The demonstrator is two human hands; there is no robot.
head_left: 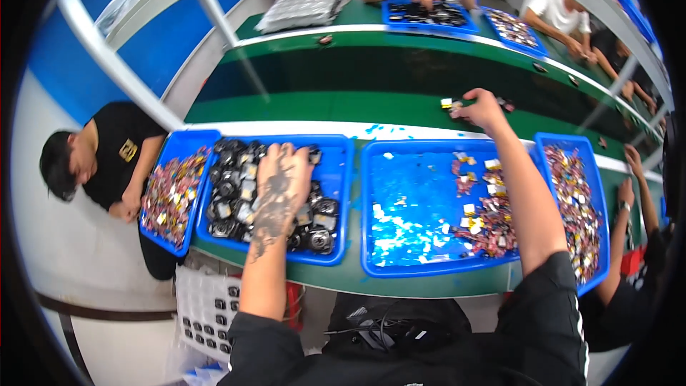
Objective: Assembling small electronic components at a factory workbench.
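Observation:
My left hand (284, 179) reaches down into a blue tray (348, 200) of black round-fronted housings (323, 239). Its fingers bend among the housings, and the fingertips are hidden, so I cannot tell whether they grip one. Out over the green belt (357, 106), my right hand (483, 110) closes its thumb and fingers on a small cluster of parts (451, 105) with white and yellow pieces. More of that cluster shows past the fingers. Beneath my right forearm is a wider blue tray (418, 269) with pink, yellow and white small parts (493, 221) heaped at its right side.
Blue trays of small parts flank mine at the left (171, 200) and right (577, 214). A co-worker (107, 157) sits at left; others work across the belt. White frame posts (118, 57) rise at left. A clear-and-white parts tray (204, 314) is below the table.

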